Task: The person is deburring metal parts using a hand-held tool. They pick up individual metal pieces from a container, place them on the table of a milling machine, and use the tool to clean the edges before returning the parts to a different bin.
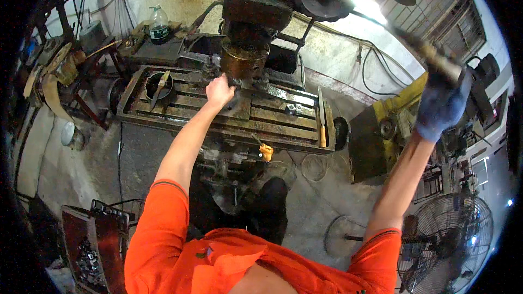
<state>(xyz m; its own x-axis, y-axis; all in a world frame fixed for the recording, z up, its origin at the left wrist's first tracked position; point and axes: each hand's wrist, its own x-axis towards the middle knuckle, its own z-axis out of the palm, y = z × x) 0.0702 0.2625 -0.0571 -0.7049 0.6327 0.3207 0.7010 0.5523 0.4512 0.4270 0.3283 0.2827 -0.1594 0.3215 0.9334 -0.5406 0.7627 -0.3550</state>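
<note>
My left hand (219, 91) is bare and stretched forward to the milling machine, its fingers curled closed just below the round brown spindle head (245, 57). What lies inside those fingers is hidden. Raised high at the right, my right hand (445, 100) wears a blue-grey glove and is closed round a wooden-handled tool (444, 66). The tool's far end is smeared by motion. Under the spindle runs the slotted machine table (261, 128), wet and dark. A small metal block (293, 109) sits on it, right of my left hand.
A dark bowl with a brush (159, 84) stands at the table's left end; a file with a wooden handle (322, 120) lies at its right. A yellow-handled crank (265, 151) juts out in front. A floor fan (447, 239) is at lower right, a metal-filled box (90, 256) at lower left.
</note>
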